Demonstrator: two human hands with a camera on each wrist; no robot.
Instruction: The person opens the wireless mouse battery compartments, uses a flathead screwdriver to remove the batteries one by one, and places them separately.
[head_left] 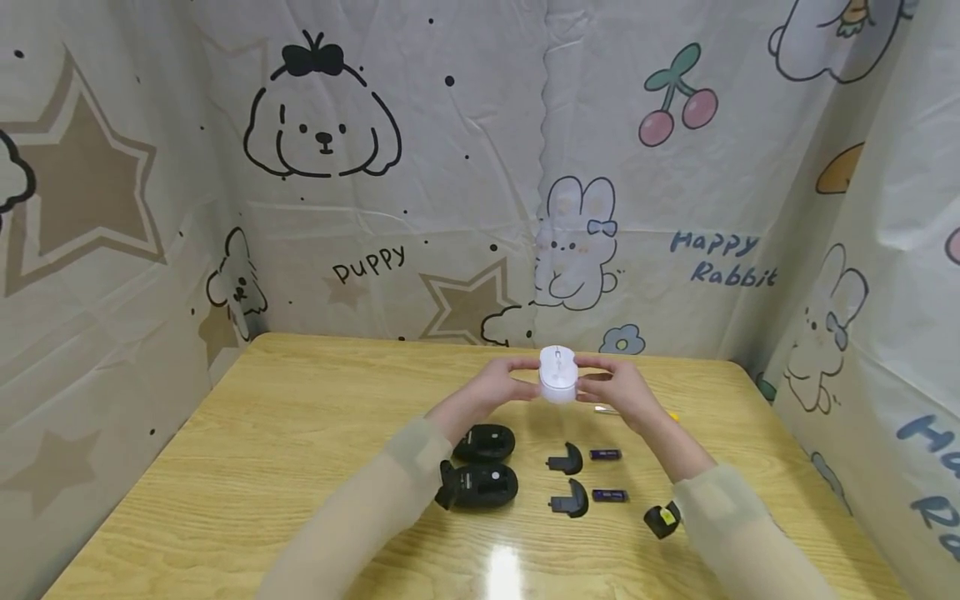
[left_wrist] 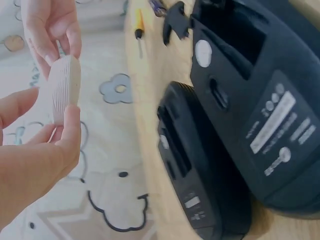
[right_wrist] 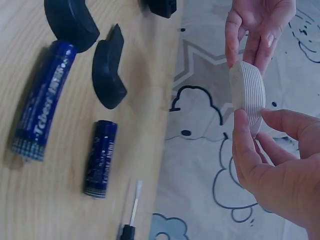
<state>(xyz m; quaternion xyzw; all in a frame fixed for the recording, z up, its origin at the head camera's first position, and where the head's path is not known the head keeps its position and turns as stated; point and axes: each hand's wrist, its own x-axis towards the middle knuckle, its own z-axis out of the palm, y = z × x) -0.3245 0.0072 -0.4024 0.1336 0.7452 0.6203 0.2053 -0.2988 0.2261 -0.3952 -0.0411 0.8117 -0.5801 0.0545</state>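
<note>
A white computer mouse (head_left: 558, 373) is held up above the far part of the table, its scroll wheel facing the head camera. My left hand (head_left: 497, 388) pinches its left side between thumb and fingers. From the opposite side my right hand (head_left: 621, 388) pinches it the same way. Both wrist views show the mouse's ribbed side (right_wrist: 255, 97) between the two hands. Below the left forearm lie two black mice (head_left: 491, 485), turned underside up with open battery bays. To their right are two dark covers (head_left: 576, 498) and two blue batteries (head_left: 610, 496).
A screwdriver (left_wrist: 139, 25) with a yellow and black handle lies behind the batteries, partly hidden by the right arm in the head view. Beside the right sleeve sits a small black object (head_left: 660, 522) with a yellow label. A printed cloth (head_left: 465, 208) hangs behind the wooden table (head_left: 300, 400).
</note>
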